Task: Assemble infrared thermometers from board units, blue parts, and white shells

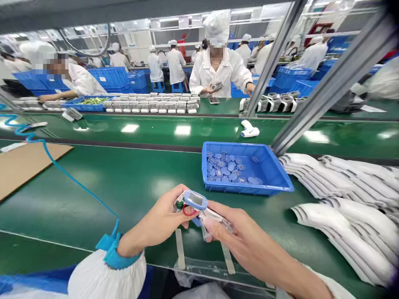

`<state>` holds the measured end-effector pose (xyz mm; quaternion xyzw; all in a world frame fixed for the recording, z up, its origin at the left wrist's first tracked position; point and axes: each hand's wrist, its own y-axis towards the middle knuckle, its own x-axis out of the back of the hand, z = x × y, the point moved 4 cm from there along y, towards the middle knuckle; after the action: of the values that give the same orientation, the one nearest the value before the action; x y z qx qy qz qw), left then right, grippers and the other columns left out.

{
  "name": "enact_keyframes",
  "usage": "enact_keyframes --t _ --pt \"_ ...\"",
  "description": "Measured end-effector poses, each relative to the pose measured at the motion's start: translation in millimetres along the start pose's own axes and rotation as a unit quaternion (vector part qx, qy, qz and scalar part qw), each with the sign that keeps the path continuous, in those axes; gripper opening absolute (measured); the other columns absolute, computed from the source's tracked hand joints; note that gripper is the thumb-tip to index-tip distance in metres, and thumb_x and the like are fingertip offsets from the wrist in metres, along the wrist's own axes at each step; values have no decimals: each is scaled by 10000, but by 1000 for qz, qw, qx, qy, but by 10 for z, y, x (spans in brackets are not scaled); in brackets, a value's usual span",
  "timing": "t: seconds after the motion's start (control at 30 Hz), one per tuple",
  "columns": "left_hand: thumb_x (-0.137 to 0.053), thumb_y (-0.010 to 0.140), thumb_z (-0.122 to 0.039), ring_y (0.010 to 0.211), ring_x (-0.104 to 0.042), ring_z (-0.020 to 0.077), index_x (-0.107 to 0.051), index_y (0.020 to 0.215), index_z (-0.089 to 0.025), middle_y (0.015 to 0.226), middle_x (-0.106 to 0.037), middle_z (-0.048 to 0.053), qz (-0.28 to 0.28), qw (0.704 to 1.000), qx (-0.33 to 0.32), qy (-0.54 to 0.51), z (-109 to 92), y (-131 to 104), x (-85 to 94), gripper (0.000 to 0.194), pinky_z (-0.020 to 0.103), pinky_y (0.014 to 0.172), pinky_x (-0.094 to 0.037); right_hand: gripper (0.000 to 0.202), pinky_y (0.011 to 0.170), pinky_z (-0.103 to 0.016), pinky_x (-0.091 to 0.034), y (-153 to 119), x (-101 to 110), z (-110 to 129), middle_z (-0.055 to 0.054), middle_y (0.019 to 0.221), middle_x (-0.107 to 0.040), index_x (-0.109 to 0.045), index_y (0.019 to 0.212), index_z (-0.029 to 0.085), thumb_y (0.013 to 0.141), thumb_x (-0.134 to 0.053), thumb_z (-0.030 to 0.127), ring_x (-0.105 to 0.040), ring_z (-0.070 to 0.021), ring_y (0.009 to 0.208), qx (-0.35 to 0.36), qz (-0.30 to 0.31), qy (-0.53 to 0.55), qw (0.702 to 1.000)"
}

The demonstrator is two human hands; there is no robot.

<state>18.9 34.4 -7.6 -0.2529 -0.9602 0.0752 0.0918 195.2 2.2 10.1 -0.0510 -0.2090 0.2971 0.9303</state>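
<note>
Both your hands are closed around the same little gadget just above the green counter (pixel 93 187) — your left hand (pixel 160 222) has its fingers curled round the end with the blue-rimmed screen piece (pixel 195 200), and your right hand (pixel 240 241) pinches the white shell (pixel 218 218) from the other side. There's a red wire loop and a bit of green board poking out between them, but your fingers cover most of it. The blue bin (pixel 268 166) of small parts sits just beyond.

Bright overhead light, belt glare, warped edges.
</note>
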Motion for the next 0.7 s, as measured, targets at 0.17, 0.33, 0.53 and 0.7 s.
enact_keyframes --t 0.17,0.33,0.53,0.7 --pt "-585 949 -456 651 -512 106 -577 932 -175 777 -549 -25 -52 998 -13 38 200 13 -92 282 238 610 -444 320 757 -246 -507 -122 51 -237 -24 1240 -640 -642 1232 294 982 -521 454 -603 -167 1033 -11 -229 -34 973" --pt "-629 922 -401 721 -500 122 -588 937 -192 791 -590 -30 -49 993 -12 111 190 3 -242 214 238 640 -393 167 522 -203 -413 -139 128 -205 2 1033 -670 -714 1024 315 960 -579 387 -585 -146 922 38 -286 -47 956" --pt "-689 878 -370 749 -479 120 -590 1055 -243 866 -597 -50 -32 990 -33 131 105 -74 -378 239 227 657 -381 178 670 -287 -395 -182 33 36 16 786 -631 -662 814 230 965 -570 220 -552 -138 731 106 -315 -197 923" --pt "-570 943 -490 642 -468 122 -586 916 -209 764 -585 -35 -162 965 9 207 243 -73 -144 283 251 603 -358 176 701 -314 -366 -375 74 61 -4 849 -652 -628 878 227 999 -505 259 -574 -151 768 152 -407 -278 857"
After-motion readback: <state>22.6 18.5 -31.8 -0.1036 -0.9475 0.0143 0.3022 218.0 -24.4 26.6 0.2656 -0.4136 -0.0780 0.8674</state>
